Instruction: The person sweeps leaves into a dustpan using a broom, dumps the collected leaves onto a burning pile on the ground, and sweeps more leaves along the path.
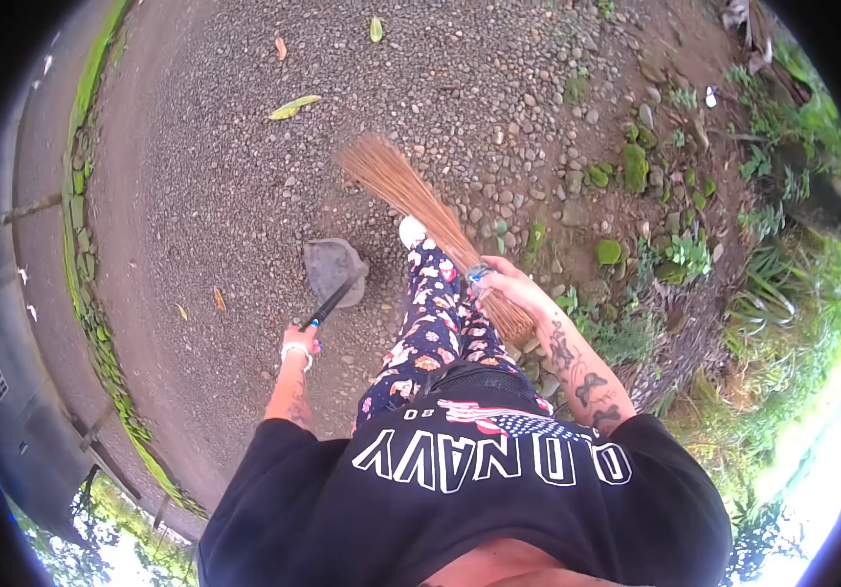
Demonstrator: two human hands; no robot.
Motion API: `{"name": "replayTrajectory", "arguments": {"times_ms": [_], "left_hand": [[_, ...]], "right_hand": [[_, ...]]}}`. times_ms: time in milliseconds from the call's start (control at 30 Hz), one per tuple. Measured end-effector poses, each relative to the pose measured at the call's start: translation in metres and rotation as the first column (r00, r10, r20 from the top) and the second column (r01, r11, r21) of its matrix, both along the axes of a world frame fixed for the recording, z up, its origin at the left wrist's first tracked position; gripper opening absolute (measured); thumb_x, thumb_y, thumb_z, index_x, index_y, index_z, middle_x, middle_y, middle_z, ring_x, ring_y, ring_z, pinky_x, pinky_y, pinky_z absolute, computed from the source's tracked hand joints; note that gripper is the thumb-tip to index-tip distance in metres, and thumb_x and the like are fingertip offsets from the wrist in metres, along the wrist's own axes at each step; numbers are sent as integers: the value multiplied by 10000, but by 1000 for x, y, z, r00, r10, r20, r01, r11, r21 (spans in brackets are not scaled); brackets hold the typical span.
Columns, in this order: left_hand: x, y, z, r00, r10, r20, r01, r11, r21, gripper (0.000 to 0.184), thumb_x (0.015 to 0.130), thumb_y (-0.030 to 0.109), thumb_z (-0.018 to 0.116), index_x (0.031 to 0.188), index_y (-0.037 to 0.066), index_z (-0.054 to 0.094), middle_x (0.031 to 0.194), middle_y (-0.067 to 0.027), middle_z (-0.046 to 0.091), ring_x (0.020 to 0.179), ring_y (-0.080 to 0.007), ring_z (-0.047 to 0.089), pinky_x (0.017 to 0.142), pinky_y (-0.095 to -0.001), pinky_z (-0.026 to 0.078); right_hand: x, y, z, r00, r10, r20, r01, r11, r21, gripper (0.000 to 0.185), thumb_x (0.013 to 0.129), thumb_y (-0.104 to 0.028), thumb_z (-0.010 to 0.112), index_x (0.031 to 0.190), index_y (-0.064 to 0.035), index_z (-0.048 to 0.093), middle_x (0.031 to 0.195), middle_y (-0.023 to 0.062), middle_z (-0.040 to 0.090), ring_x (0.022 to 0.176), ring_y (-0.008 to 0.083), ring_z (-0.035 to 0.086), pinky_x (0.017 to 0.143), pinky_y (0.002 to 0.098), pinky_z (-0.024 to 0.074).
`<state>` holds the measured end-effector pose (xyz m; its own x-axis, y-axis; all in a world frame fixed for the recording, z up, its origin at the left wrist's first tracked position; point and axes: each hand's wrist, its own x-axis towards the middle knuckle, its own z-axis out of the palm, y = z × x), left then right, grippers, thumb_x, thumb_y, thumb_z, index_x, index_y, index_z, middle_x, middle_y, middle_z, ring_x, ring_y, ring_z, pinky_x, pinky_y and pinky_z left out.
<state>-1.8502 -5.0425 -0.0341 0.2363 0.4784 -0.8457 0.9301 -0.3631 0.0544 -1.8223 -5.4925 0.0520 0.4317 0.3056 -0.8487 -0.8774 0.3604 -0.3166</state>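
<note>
My right hand (507, 284) is closed around the bound part of a brown stick broom (406, 186). The broom slants up and left in the view, its bristles fanned out over the gravel and its short butt end sticking out below my hand. My left hand (301, 344) grips the dark handle of a grey dustpan (332, 271). The pan is low over or on the gravel, left of my legs; I cannot tell if it touches. Nothing distinct shows in the pan. Broom and dustpan are apart.
Gravel ground (244, 157) spreads ahead, with a yellow-green leaf (294, 108), a smaller green leaf (376, 29) and brown leaves on it. Mossy stones (635, 168) and plants line the right side. A mossy kerb (78, 196) runs along the left beside a paved strip.
</note>
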Motion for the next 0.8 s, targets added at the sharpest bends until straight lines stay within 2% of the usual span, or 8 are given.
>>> {"name": "replayTrajectory", "arguments": {"times_ms": [67, 167, 300, 400, 467, 600, 667, 800], "left_hand": [[7, -18, 19, 998, -57, 31, 56, 998, 19, 280, 742, 151, 579, 885, -65, 473, 561, -98, 542, 414, -161, 538, 340, -265, 450], [8, -11, 16, 994, -103, 29, 101, 994, 48, 286, 736, 165, 580, 878, -64, 483, 567, -112, 561, 432, -166, 560, 363, -264, 456], [18, -16, 21, 972, -234, -22, 235, 971, 52, 381, 734, 297, 569, 854, -61, 522, 657, -167, 591, 523, -236, 594, 527, -322, 485], [18, -15, 31, 945, -325, -43, 328, 940, 90, 428, 725, 363, 554, 861, -43, 547, 768, -208, 592, 689, -302, 595, 670, -363, 467], [15, -13, 42, 930, -363, -53, 367, 922, 121, 441, 719, 385, 547, 869, -29, 558, 826, -222, 586, 785, -330, 583, 736, -380, 446], [20, -15, 60, 948, -307, -82, 315, 943, 111, 402, 707, 356, 560, 888, -2, 563, 883, -225, 575, 877, -338, 550, 769, -394, 431], [18, -6, 63, 945, -319, -77, 326, 938, 118, 399, 707, 354, 560, 893, 1, 563, 880, -222, 577, 870, -333, 555, 765, -394, 434], [2, 1, 54, 950, -313, -11, 312, 943, 113, 376, 712, 347, 555, 877, 9, 551, 865, -206, 581, 842, -339, 558, 744, -401, 440]], "right_hand": [[19, 4, 11, 982, -12, 186, 33, 994, -107, 631, 690, -111, 565, 1234, -13, 260, 918, 145, 551, 670, 197, 576, 540, 287, 470], [52, -26, 38, 996, -56, 62, 69, 971, -230, 595, 709, -116, 560, 1222, -10, 277, 877, 147, 571, 594, 200, 568, 519, 303, 476], [108, -53, -32, 988, -96, 119, 146, 822, -551, 453, 670, -96, 618, 1042, 19, 388, 757, 100, 544, 549, 200, 560, 503, 319, 487], [163, -26, -100, 992, 125, 24, -92, 837, -540, 486, 592, -77, 670, 978, 33, 396, 819, 116, 543, 581, 169, 541, 535, 277, 470], [181, 44, -86, 922, 383, 63, -304, 813, -497, 478, 578, -104, 689, 955, 21, 423, 824, 93, 546, 605, 134, 517, 537, 242, 430], [172, 107, -89, 728, 663, 176, -528, 706, -472, 650, 608, -129, 660, 1153, 29, 343, 858, 97, 543, 678, 138, 536, 577, 239, 441], [177, 106, -7, 801, 584, 134, -555, 807, -201, 695, 673, -117, 580, 1241, 3, 198, 851, 133, 545, 607, 209, 559, 532, 327, 465], [141, 96, 53, 886, 463, 12, -453, 872, -185, 696, 690, -137, 570, 1263, -34, 188, 886, 140, 551, 645, 223, 562, 547, 337, 476]]}}
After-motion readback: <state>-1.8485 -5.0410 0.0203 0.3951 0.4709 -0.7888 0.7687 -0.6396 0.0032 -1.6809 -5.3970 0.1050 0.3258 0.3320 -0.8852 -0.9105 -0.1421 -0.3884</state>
